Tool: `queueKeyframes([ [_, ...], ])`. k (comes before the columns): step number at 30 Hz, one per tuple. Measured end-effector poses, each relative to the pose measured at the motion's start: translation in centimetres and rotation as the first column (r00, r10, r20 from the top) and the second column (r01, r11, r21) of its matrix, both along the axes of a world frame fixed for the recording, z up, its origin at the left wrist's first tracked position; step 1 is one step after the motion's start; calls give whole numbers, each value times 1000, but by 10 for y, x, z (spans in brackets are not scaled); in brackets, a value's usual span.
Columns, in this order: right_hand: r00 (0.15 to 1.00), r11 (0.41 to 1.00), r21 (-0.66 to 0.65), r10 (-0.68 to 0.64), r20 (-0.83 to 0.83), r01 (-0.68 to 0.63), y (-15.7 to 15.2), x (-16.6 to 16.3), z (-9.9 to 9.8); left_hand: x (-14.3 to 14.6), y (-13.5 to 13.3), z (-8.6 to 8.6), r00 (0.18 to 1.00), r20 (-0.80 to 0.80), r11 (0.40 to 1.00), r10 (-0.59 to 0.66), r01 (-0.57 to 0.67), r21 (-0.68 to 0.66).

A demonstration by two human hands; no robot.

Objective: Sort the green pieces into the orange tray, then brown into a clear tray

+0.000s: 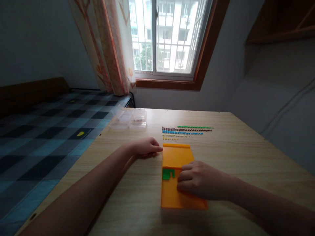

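Note:
An orange tray point(178, 155) with a ridge across its middle lies on the table. Flat green pieces point(166, 174) sit in the upper left corner of its near section, just below the ridge. My left hand point(147, 147) is closed, its fingertips against the tray's upper left edge. Over the right side of the near section, my right hand point(194, 179) has its fingers curled together and pointing down. Whatever is under those fingertips is hidden by the hand.
Behind the tray, rows of small green point(195, 127), brown point(187, 129), blue point(182, 132) and yellow pieces point(169, 139) lie on the wooden table point(233, 144). Clear plastic boxes point(137, 119) stand at the back left. A bed point(61, 121) adjoins the left edge.

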State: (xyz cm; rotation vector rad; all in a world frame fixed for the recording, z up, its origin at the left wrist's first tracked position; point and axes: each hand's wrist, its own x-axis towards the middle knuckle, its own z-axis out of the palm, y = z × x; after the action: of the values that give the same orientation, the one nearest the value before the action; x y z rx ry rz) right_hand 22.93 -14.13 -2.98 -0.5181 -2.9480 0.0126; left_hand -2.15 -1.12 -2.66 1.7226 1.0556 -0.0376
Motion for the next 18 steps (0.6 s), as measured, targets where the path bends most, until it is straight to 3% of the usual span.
queueKeyframes([
  [10, 1000, 1000, 10, -22, 3, 22, -1, 0, -2, 0, 0, -1, 1000, -5, 1000, -8, 8, 2],
  [18, 992, 992, 13, -124, 33, 124, -2, -1, -1, 1, -3, 2, 1000, -4, 1000, -7, 7, 22],
])
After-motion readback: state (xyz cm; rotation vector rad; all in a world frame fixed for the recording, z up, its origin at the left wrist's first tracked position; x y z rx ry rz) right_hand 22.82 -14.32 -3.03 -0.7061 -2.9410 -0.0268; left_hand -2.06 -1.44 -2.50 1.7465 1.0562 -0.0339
